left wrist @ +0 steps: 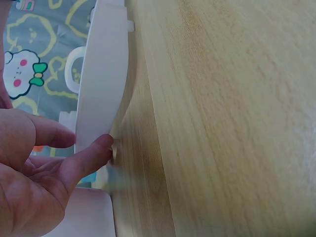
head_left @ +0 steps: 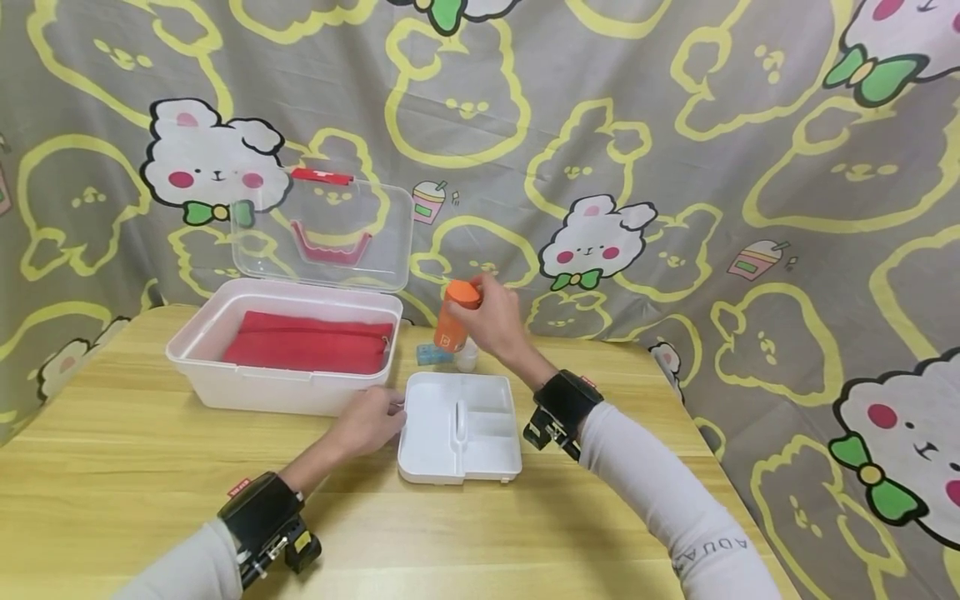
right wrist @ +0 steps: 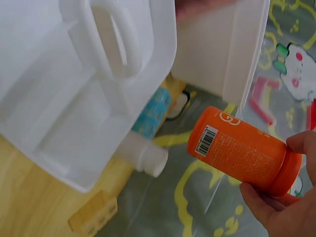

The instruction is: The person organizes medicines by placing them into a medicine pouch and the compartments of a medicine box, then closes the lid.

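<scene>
My right hand (head_left: pixel 501 321) grips an orange bottle (head_left: pixel 452 321) by its cap, in the air behind the tray. In the right wrist view the bottle is tilted, with a barcode label near its base. A white compartment tray (head_left: pixel 431 425) with a raised centre handle sits at the middle of the table. My left hand (head_left: pixel 367 421) holds this tray at its left side, thumb and index finger on opposite edges in the left wrist view. Behind the tray are a small blue patterned pack (head_left: pixel 432 355) and a small whitish bottle (right wrist: pixel 145 155), partly hidden in the right wrist view.
Left of the tray stands a white box (head_left: pixel 262 390) with a red zip pouch (head_left: pixel 307 343) inside. Its clear lid (head_left: pixel 258 237), with a red handle, is raised. A small yellowish block (right wrist: pixel 94 215) shows in the right wrist view. A patterned curtain (head_left: pixel 480 125) hangs behind the table.
</scene>
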`<state>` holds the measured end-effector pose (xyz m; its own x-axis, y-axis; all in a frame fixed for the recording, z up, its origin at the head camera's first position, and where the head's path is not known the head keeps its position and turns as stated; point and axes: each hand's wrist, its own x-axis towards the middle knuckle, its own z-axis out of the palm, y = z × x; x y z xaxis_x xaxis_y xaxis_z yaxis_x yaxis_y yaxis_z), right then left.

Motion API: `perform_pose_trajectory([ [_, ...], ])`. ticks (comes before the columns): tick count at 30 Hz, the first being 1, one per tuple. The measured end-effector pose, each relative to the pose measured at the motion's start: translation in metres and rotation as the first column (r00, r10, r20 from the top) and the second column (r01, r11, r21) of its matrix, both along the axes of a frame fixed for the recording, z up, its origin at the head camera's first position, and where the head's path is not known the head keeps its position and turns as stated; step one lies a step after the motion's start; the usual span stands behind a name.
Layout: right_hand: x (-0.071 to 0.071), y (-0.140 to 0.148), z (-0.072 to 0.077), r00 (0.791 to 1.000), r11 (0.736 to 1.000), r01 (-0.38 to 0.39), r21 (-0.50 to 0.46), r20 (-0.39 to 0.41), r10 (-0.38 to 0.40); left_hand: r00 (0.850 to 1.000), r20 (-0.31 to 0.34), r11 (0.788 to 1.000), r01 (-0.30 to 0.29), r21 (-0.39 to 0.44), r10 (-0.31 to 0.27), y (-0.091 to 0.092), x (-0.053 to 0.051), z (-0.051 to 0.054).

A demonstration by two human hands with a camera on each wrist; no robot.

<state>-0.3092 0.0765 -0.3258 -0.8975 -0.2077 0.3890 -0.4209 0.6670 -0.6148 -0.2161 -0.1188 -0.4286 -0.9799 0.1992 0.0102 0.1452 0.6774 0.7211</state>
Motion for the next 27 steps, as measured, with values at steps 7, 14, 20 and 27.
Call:
perform_pose_trajectory([
  [7, 0.02, -0.01, -0.011, 0.994, 0.996, -0.086, 0.037, 0.068, 0.083, 0.999, -0.036, 1.0, 0.01, 0.002, -0.01, -0.001, 0.002, 0.0],
  [14, 0.036, -0.011, -0.026, 0.978, 0.986, -0.126, 0.111, 0.182, 0.104, 0.998, -0.055, 1.0, 0.02, -0.001, -0.02, 0.001, 0.002, 0.0],
  [20, 0.037, -0.008, -0.036, 0.968, 0.978, -0.156, 0.136, 0.22, 0.124, 0.999, -0.046, 1.0, 0.025, 0.01, -0.025, 0.001, 0.001, 0.001],
  [27, 0.038, -0.007, -0.037, 0.941, 0.967, -0.175, 0.184, 0.32, 0.11, 0.998, -0.051, 0.999, 0.029, 0.014, -0.028, 0.001, 0.002, 0.001],
])
